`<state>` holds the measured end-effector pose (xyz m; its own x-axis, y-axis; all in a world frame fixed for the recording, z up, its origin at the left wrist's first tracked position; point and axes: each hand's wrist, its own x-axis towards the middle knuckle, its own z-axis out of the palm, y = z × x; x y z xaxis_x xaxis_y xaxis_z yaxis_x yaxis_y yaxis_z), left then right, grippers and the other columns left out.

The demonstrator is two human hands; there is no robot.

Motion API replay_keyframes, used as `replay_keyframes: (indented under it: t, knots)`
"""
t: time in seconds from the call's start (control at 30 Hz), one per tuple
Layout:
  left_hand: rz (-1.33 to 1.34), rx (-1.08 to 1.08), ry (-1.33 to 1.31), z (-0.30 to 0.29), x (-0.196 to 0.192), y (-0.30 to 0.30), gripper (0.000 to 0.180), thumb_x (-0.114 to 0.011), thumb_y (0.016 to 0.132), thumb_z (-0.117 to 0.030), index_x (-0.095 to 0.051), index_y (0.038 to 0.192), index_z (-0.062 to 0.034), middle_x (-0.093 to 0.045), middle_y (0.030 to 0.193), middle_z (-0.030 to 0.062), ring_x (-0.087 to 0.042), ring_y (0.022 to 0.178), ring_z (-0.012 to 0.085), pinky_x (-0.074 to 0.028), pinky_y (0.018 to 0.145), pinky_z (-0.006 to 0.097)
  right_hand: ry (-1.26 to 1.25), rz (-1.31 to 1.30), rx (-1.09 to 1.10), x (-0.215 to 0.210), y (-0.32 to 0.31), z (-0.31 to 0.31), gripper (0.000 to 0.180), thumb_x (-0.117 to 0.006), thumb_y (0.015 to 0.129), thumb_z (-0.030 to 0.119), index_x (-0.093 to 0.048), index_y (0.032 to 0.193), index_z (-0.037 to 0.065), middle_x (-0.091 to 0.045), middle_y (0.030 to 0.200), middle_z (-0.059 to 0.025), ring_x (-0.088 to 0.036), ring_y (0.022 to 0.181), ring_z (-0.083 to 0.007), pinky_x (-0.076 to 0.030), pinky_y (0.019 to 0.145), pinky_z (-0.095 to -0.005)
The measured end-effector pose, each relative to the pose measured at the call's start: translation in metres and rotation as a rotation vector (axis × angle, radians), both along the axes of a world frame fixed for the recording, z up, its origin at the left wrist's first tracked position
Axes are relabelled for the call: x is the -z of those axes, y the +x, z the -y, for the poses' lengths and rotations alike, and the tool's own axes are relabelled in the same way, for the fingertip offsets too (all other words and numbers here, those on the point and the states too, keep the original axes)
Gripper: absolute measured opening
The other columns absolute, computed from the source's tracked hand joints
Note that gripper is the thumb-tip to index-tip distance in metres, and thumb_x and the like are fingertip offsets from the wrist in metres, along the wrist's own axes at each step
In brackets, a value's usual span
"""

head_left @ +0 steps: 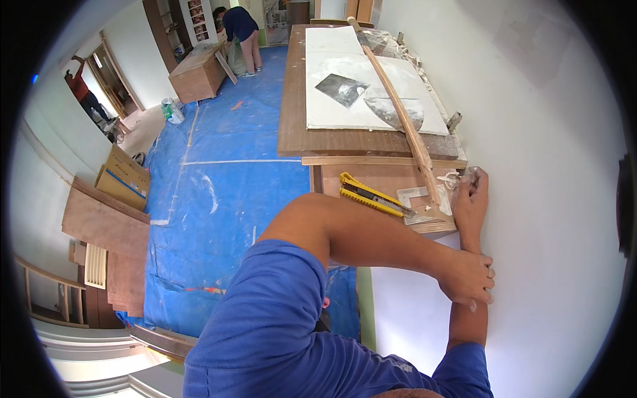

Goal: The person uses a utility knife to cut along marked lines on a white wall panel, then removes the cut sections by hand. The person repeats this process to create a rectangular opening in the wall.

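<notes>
My left hand (466, 277) reaches across in front of me, its fingers wrapped round my right forearm (468, 322). Beside the white wall, my right hand (471, 196) rests at the corner of the wooden work surface with its fingers curled; what they hold, if anything, is hidden. Close to those fingers lie a small white looped scrap (448, 179) and the near end of a long, rough wooden stick (405, 119). A yellow utility knife (371, 194) lies left of the stick, its tip by a whitish square piece (417, 198).
Farther along, a plaster-smeared white board (332, 63) carries a dark flat plate (342, 89) and a rounded scraper-like piece (395, 114). Blue sheeting (225, 132) covers the floor. Wooden panels (106, 219) and a cardboard box (123, 176) stand left. Two other people (242, 30) are farther off.
</notes>
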<state>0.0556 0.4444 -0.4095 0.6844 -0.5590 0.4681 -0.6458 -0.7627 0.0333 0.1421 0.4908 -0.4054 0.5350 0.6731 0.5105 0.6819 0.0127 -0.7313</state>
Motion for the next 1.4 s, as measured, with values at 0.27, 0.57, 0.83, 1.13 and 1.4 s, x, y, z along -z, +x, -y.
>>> replay_keyframes:
  t: [0.27,0.57,0.83,1.13,1.4]
  knots:
    - [0.155,-0.001,-0.101,-0.004,0.005,0.015,0.043,-0.057,0.103,-0.045,-0.068,0.127,-0.0120,-0.069,0.105,0.0095,-0.063,0.114,0.0323,-0.036,0.107,0.051,-0.016,0.036,-0.018,0.005,0.002,-0.005,0.036,-0.056,0.104,0.019,-0.056,0.137,0.004,-0.070,0.106,-0.0153,-0.066,0.090,-0.0240,-0.053,0.085,-0.0395]
    - [0.142,-0.013,-0.085,0.000,0.006,0.020,0.044,-0.053,0.105,-0.048,-0.068,0.126,-0.0130,-0.068,0.110,0.0103,-0.062,0.117,0.0332,-0.034,0.111,0.055,-0.029,0.064,0.003,0.004,0.003,0.001,0.038,-0.055,0.105,0.020,-0.054,0.139,0.002,-0.070,0.108,-0.0160,-0.065,0.091,-0.0241,-0.052,0.087,-0.0392]
    - [0.125,-0.009,-0.009,-0.002,-0.005,0.012,0.042,-0.052,0.106,-0.047,-0.069,0.122,-0.0117,-0.067,0.114,0.0111,-0.061,0.120,0.0329,-0.033,0.113,0.057,-0.012,0.075,0.001,0.006,0.002,0.004,0.036,-0.055,0.106,0.020,-0.056,0.137,0.003,-0.069,0.107,-0.0143,-0.063,0.090,-0.0222,-0.052,0.087,-0.0382]
    - [0.195,-0.002,0.046,-0.008,-0.014,0.006,0.038,-0.058,0.103,-0.044,-0.072,0.115,-0.0104,-0.067,0.120,0.0125,-0.057,0.128,0.0332,-0.033,0.114,0.056,0.109,0.053,0.004,0.014,0.006,-0.002,0.034,-0.056,0.107,0.020,-0.056,0.135,0.001,-0.067,0.100,-0.0092,-0.061,0.087,-0.0173,-0.051,0.082,-0.0347]
    - [0.298,0.084,-0.022,-0.003,-0.010,0.011,0.032,-0.069,0.095,-0.039,-0.076,0.103,-0.0093,-0.067,0.118,0.0129,-0.056,0.129,0.0341,-0.034,0.114,0.055,0.252,-0.119,-0.009,0.008,0.006,0.017,0.027,-0.055,0.110,0.016,-0.056,0.132,0.001,-0.059,0.090,-0.0039,-0.050,0.074,-0.0093,-0.044,0.065,-0.0236]
